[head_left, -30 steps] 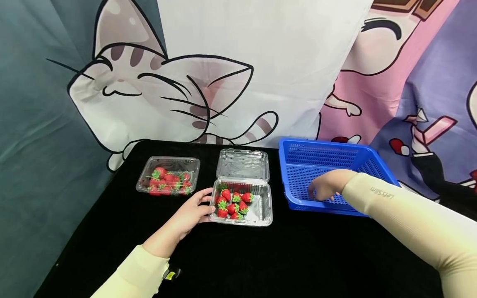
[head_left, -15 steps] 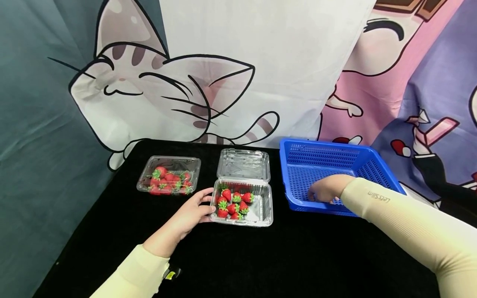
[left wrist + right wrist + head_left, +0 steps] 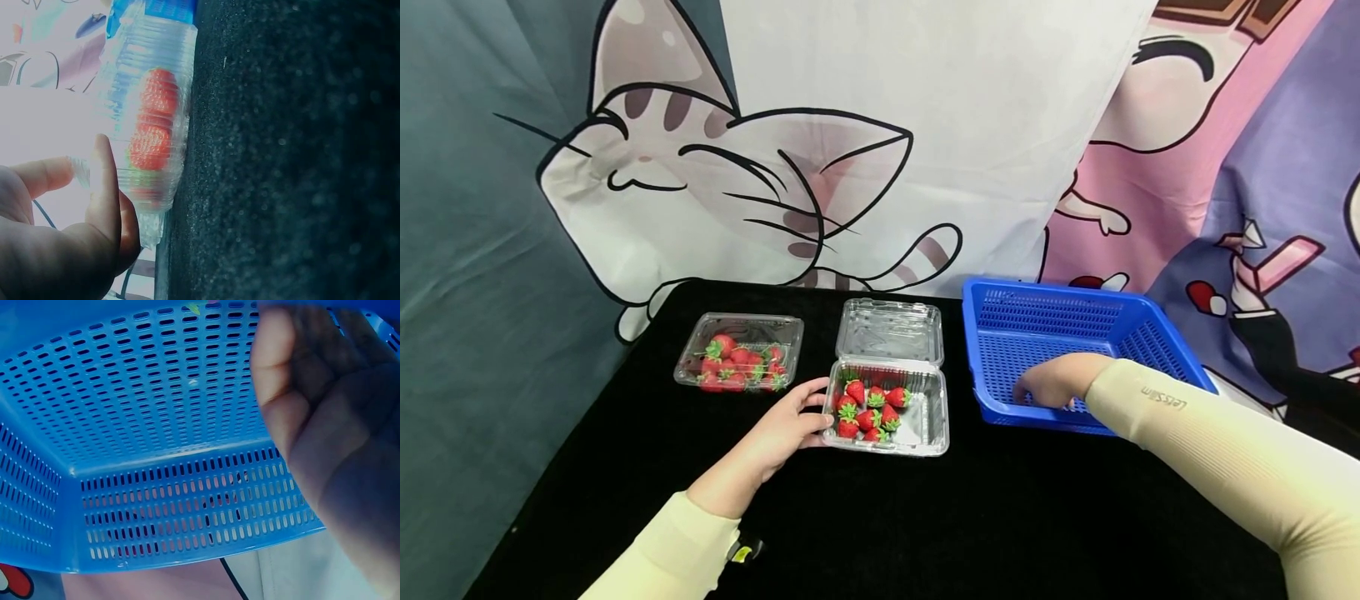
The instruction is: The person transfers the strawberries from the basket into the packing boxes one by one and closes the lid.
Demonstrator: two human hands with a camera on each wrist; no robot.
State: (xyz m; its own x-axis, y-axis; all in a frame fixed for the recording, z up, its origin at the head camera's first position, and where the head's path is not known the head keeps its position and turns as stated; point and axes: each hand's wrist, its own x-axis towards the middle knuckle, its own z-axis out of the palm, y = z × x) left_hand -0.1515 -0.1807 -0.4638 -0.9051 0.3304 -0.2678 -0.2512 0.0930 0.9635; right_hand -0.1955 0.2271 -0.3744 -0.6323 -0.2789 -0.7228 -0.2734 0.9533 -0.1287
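Observation:
My left hand touches the left side of an open clear plastic clamshell box, thumb and fingers along its rim. Several strawberries with green leaves lie in the box's left part, and red ones show through its wall in the left wrist view. Inside a blue basket, my right hand reaches down near the front wall, fingers pointing downward. At the top of the right wrist view, a green leaf tip shows beside the thumb. The right fingertips are hidden, so I cannot tell what they hold.
A closed clear box of strawberries stands to the left on the black cloth. The open box's lid lies back behind it. A printed curtain hangs behind the table, close to the basket's back rim.
The right hand shifts slightly left and lower within the basket. My left hand and the open box keep their places, and the strawberries look the same.

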